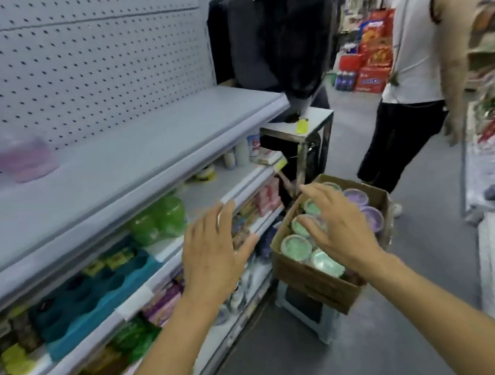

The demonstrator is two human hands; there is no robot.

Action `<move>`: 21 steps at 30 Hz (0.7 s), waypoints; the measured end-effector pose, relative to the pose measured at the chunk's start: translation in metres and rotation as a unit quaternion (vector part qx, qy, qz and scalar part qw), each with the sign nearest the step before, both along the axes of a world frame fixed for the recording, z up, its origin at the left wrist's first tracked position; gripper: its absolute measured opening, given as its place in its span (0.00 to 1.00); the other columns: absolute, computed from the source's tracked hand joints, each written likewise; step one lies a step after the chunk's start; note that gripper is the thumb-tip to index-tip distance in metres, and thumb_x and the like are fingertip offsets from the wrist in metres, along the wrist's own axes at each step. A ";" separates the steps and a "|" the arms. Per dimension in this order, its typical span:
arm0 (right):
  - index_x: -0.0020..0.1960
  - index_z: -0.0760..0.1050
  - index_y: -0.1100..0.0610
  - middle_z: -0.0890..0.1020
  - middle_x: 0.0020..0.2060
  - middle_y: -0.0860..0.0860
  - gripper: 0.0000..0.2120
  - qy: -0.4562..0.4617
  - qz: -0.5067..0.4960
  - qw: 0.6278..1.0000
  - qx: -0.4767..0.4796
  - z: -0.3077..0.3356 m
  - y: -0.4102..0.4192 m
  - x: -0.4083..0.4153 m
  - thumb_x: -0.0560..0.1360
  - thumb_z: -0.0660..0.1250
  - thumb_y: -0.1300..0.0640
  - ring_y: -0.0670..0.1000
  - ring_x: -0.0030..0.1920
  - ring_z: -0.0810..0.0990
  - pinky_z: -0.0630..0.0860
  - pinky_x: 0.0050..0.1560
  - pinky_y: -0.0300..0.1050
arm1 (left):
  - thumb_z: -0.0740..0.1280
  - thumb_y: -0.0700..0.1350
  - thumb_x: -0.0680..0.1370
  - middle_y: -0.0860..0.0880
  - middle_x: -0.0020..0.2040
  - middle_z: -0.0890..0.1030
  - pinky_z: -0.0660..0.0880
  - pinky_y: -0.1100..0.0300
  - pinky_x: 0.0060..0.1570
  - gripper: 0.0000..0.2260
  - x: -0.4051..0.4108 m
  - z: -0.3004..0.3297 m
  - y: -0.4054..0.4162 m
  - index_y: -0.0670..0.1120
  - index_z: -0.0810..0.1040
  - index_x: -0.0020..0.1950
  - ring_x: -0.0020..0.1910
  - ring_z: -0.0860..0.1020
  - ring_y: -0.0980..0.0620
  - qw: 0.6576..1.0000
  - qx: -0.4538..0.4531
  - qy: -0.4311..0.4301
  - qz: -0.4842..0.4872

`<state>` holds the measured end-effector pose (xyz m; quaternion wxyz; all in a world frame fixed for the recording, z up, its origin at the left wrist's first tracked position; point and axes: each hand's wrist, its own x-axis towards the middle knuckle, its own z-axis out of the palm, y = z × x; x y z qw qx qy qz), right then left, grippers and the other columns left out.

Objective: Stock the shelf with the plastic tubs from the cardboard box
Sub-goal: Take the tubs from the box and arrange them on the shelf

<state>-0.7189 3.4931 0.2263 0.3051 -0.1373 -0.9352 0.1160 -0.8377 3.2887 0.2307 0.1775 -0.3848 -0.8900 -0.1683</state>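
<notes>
Reached both arms toward box (310, 278) at one o'clock: left hand (212, 254) spread wide, empty; right hand (341, 228) splayed wide over green tubs (297, 246).

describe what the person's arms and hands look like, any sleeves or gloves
Both arms are bare as far as the picture shows: no sleeves reach the forearms or wrists. The left hand and right hand wear no gloves. No watch, bracelet or ring shows, though the picture is somewhat blurred, so a thin ring could be missed.
</notes>
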 end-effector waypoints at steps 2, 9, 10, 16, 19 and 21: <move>0.69 0.71 0.56 0.76 0.63 0.54 0.23 -0.015 -0.039 0.999 -0.014 -0.021 0.039 0.030 0.76 0.65 0.49 0.56 0.61 0.75 0.76 0.54 0.52 | 0.52 0.66 0.77 0.48 0.67 0.72 0.70 0.49 0.62 0.31 0.013 -0.022 0.044 0.48 0.65 0.73 0.64 0.72 0.46 0.999 -0.025 -0.023 -0.029; 0.68 0.70 0.55 0.74 0.63 0.52 0.24 -0.107 -0.153 0.978 -0.095 -0.088 0.130 0.097 0.75 0.68 0.50 0.55 0.61 0.74 0.74 0.46 0.48 | 0.56 0.65 0.77 0.52 0.67 0.71 0.68 0.54 0.63 0.28 0.035 -0.089 0.152 0.51 0.65 0.72 0.65 0.70 0.50 0.983 -0.081 -0.105 -0.130; 0.69 0.70 0.55 0.74 0.63 0.52 0.25 -0.123 -0.160 0.974 -0.107 -0.097 0.140 0.099 0.75 0.68 0.49 0.56 0.61 0.73 0.74 0.48 0.49 | 0.57 0.64 0.77 0.53 0.67 0.70 0.68 0.54 0.63 0.28 0.034 -0.098 0.164 0.52 0.64 0.73 0.66 0.69 0.50 0.978 -0.091 -0.123 -0.143; 0.75 0.60 0.51 0.67 0.68 0.50 0.28 -0.245 -0.192 0.934 -0.173 -0.150 0.202 0.085 0.78 0.61 0.44 0.54 0.66 0.68 0.66 0.48 0.43 | 0.59 0.61 0.78 0.50 0.68 0.70 0.65 0.55 0.64 0.28 0.004 -0.151 0.244 0.50 0.62 0.74 0.67 0.68 0.49 0.949 -0.140 -0.207 -0.191; 0.74 0.60 0.51 0.66 0.69 0.50 0.28 -0.270 -0.207 0.913 -0.223 -0.177 0.238 0.064 0.78 0.62 0.45 0.54 0.67 0.68 0.71 0.52 0.46 | 0.60 0.60 0.78 0.48 0.70 0.69 0.66 0.53 0.65 0.28 -0.020 -0.184 0.293 0.49 0.62 0.74 0.68 0.67 0.48 0.929 -0.174 -0.252 -0.209; 0.74 0.59 0.51 0.67 0.69 0.51 0.28 -0.288 -0.216 0.898 -0.253 -0.195 0.266 0.048 0.78 0.62 0.46 0.55 0.67 0.68 0.73 0.54 0.49 | 0.61 0.59 0.78 0.48 0.69 0.70 0.67 0.52 0.64 0.27 -0.034 -0.203 0.329 0.49 0.63 0.74 0.68 0.68 0.47 0.918 -0.186 -0.278 -0.213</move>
